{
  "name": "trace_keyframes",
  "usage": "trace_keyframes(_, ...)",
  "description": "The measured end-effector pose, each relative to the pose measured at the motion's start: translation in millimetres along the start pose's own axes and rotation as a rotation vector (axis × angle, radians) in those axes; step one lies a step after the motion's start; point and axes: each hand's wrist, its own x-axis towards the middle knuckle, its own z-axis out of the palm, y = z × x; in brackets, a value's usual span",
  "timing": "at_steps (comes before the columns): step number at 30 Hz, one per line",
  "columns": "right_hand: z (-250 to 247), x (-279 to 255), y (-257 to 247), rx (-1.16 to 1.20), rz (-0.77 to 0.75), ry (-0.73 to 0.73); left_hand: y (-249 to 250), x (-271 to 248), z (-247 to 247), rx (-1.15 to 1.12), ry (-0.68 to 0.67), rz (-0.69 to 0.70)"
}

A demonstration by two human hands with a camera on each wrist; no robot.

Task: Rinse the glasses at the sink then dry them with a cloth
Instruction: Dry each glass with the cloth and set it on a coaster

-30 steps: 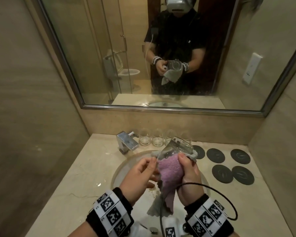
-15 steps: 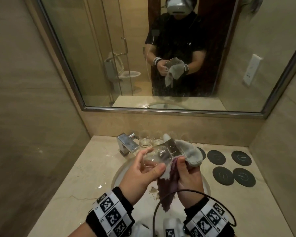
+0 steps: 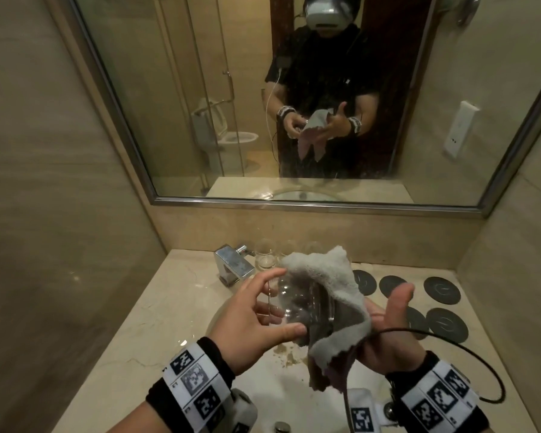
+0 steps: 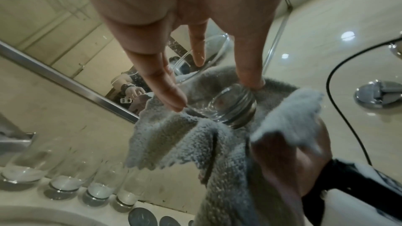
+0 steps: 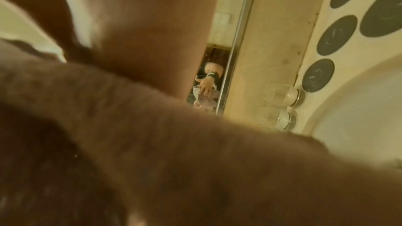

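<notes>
My left hand (image 3: 286, 303) holds a clear glass (image 3: 310, 307) on its side over the sink, thumb below and fingers (image 4: 172, 99) on top. A grey and pink cloth (image 3: 328, 285) is draped over the glass's thick base (image 4: 234, 109) and hangs down. My right hand (image 3: 384, 320) lies open under the cloth, palm up, thumb raised; its fingers are hidden by the cloth. In the right wrist view the cloth (image 5: 152, 143) is a close blur.
Several more glasses (image 4: 65, 185) stand in a row against the back wall beside the chrome faucet (image 3: 233, 265). Dark round coasters (image 3: 441, 289) lie on the counter at the right. The white sink basin (image 3: 263, 385) is below my hands; a black cable (image 3: 450, 339) loops by my right wrist.
My left hand has taken hold of the glass and turned it on its side. My right hand has let go of the cloth and opened, thumb up. The cloth now drapes over the base.
</notes>
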Motion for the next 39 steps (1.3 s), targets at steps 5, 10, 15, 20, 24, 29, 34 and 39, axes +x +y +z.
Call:
trace_keyframes(5, 15.9, 3.7, -8.8, 0.040, -0.075, 0.254, 5.6, 4.6, -2.9, -0.098, 0.001, -0.005)
trace_keyframes(10, 18.4, 10.1, -2.2, -0.408, -0.101, 0.409, 4.6, 5.5, 0.9, -0.014, 0.013, 0.056)
trace_keyframes(15, 19.2, 23.4, 20.6, -0.274, -0.148, 0.643, 5.6, 2.0, 7.0, 0.285, -0.060, 0.199)
trace_keyframes(20, 23.6, 19.7, 24.8, -0.483, -0.206, 0.743, 13.3, 3.6, 5.0, -0.305, -0.083, -0.214)
trace_keyframes(24, 24.6, 18.1, 21.0, -0.553, -0.180, 0.699, 15.2, 5.8, 1.4, -0.380, -0.110, -0.278)
trace_keyframes(29, 18.1, 25.1, 13.4, -0.075, 0.033, 0.554, 7.8, 1.8, -9.2, 0.445, -0.195, 0.381)
trace_keyframes(34, 26.0, 19.2, 9.6, -0.222, -0.112, 0.591, 6.7, 5.3, -5.9, -0.100, -0.117, -0.096)
trace_keyframes(39, 36.9, 14.2, -3.4, -0.258, -0.044, 0.530, 9.7, 6.2, -11.7, -0.194, -0.092, -0.079)
